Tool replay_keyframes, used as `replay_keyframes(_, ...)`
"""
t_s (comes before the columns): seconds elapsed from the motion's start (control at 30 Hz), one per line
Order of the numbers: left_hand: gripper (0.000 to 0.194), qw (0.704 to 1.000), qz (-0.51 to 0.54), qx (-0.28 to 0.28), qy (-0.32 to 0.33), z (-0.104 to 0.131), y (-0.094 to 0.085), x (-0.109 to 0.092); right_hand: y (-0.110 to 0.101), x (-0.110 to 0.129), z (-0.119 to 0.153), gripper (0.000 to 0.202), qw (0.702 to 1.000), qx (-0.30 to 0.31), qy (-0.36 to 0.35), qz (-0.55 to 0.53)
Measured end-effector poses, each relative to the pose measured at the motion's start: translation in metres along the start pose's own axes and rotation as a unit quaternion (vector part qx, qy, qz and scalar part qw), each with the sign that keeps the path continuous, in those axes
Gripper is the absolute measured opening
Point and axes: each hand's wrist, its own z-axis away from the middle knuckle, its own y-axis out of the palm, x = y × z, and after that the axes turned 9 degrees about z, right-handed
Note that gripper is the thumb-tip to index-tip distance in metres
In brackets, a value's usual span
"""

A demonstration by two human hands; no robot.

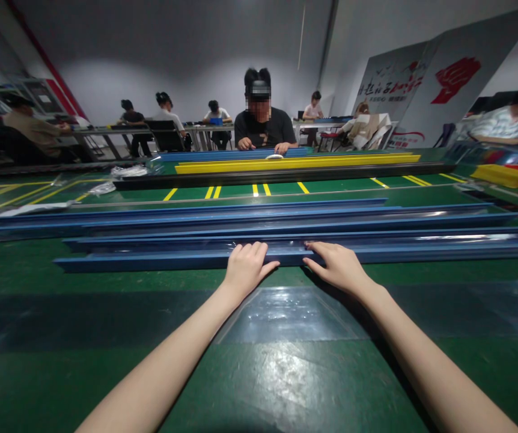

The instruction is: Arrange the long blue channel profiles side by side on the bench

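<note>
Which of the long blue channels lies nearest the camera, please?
The front blue channel, with the left hand and right hand at its near wall; the others lie beyond.

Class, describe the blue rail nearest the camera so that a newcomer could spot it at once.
Look on the green tabletop, nearer than the yellow strip, for the long blue rails lying crosswise. Choose the nearest rail. Unlike its neighbours, it has the left hand and right hand at it.
</note>
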Motion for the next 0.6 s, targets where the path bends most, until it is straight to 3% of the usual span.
replay_keyframes(0.6, 0.038, 1.0, -0.019, 0.008, 0.0, -0.0002, -0.0001, -0.0006, 0.0031, -0.0011, 0.0003, 0.039, 1.0, -0.02, -0.011, 0.001)
